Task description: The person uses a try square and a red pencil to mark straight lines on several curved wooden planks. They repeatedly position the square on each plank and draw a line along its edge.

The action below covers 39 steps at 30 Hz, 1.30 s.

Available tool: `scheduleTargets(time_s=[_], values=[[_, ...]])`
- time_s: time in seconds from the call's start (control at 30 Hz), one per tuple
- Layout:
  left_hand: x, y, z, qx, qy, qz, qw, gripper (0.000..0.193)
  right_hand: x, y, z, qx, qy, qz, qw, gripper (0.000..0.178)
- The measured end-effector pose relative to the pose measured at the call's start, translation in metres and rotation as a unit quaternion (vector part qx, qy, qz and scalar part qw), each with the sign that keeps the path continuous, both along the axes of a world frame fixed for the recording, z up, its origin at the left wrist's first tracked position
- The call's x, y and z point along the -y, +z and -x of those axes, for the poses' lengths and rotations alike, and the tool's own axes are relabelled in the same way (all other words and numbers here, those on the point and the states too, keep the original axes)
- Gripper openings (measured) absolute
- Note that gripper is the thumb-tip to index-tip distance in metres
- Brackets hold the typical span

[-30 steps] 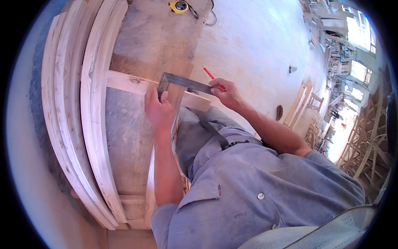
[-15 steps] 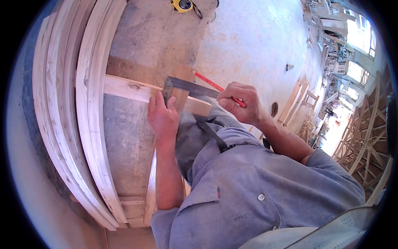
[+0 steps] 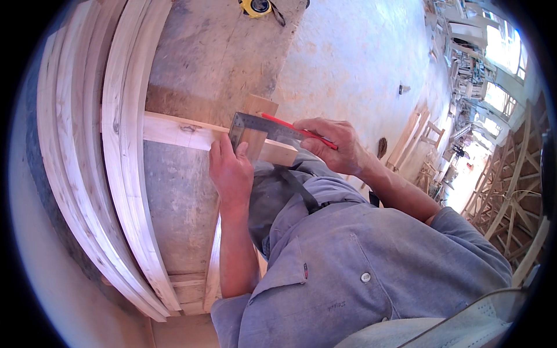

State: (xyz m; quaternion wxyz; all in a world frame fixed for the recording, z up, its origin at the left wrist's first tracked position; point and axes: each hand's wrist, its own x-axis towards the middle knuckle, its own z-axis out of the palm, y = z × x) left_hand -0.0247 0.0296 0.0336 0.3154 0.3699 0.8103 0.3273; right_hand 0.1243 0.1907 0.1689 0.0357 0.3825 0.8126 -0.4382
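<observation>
Two bare hands work just beyond a blue-grey shirt (image 3: pixel 348 261), the left hand (image 3: pixel 231 171) and the right hand (image 3: pixel 337 144) close together over some wood. Half a second ago the red pencil (image 3: pixel 290 127) poked up past the far edge of the metal square (image 3: pixel 255 122); now it lies slantwise against the long arm, its tip near the brown board (image 3: pixel 259 105), so pencil and square seem to be in use together. The right fingers are pressed together around the pencil, near the free end of that arm; whether they also touch the metal is unclear. The left fingers and thumb pinch the square's short arm, apparently against the board, with little gap between them. The square rests on the brown board, which crosses a pale plank (image 3: pixel 180 130) near that plank's right-hand end. To the left, long pale strips (image 3: pixel 130 139) stand side by side, bent by the lens, on the worn table (image 3: pixel 226 52). Farther up lies a yellow tape measure (image 3: pixel 255 7). Past the table spreads the pale floor (image 3: pixel 354 58), with more timber (image 3: pixel 406 139) stacked off to the right, then bright windows (image 3: pixel 500 100) behind.
</observation>
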Motion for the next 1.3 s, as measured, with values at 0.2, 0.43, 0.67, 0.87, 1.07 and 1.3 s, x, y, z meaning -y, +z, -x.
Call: scheduleTargets(time_s=[0.2, 0.43, 0.67, 0.87, 1.07, 1.3], values=[[-0.001, 0.002, 0.001, 0.000, -0.004, 0.018, 1.000, 0.043, -0.004, -0.001, 0.011, 0.016, 0.022, 0.019, 0.999, 0.030], [-0.002, 0.002, 0.000, 0.000, 0.009, 0.013, 1.000, 0.042, -0.012, 0.008, 0.010, 0.055, 0.052, 0.009, 0.997, 0.029], [-0.003, 0.002, 0.000, 0.001, 0.006, 0.010, 1.000, 0.041, -0.017, -0.002, 0.024, 0.028, 0.028, 0.020, 0.999, 0.026], [-0.005, 0.003, -0.020, -0.004, 0.000, 0.000, 1.000, 0.038, -0.020, 0.018, 0.022, 0.125, 0.084, 0.023, 0.988, 0.028], [-0.008, 0.005, -0.027, -0.014, 0.009, -0.003, 1.000, 0.039, -0.019, 0.017, 0.018, 0.108, 0.033, 0.032, 0.993, 0.025], [-0.005, 0.002, -0.031, -0.023, 0.016, -0.007, 1.000, 0.040, -0.031, 0.036, -0.014, 0.273, 0.065, 0.039, 0.959, 0.020]])
